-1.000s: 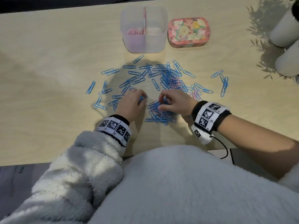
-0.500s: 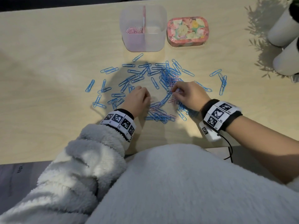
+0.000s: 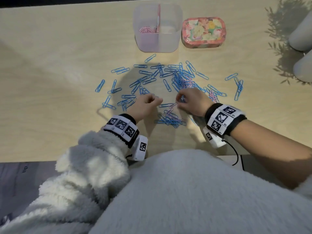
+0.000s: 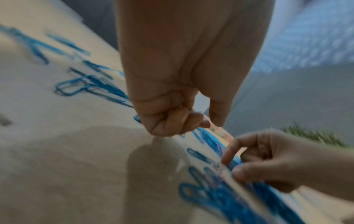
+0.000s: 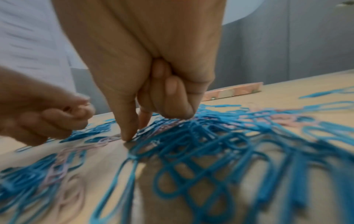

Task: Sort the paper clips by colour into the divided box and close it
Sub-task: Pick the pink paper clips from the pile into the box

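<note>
Amid blue clips (image 3: 179,76) on table (image 3: 50,65), right hand (image 3: 190,103) pinched pink clip (image 3: 172,106); left hand (image 3: 145,107) curled, contents unclear.

blue paper clips (image 3: 183,74): scattered mid-table, some pink mixed in
divided box (image 3: 157,41): translucent, open, far; pink clips (image 3: 146,29) in left compartment
lid (image 3: 203,32): floral, right of box

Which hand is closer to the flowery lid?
The right hand. It sits among the paper clips, below the flowery lid and a little left of it. The left hand is farther off, lower and well to the left.
</note>
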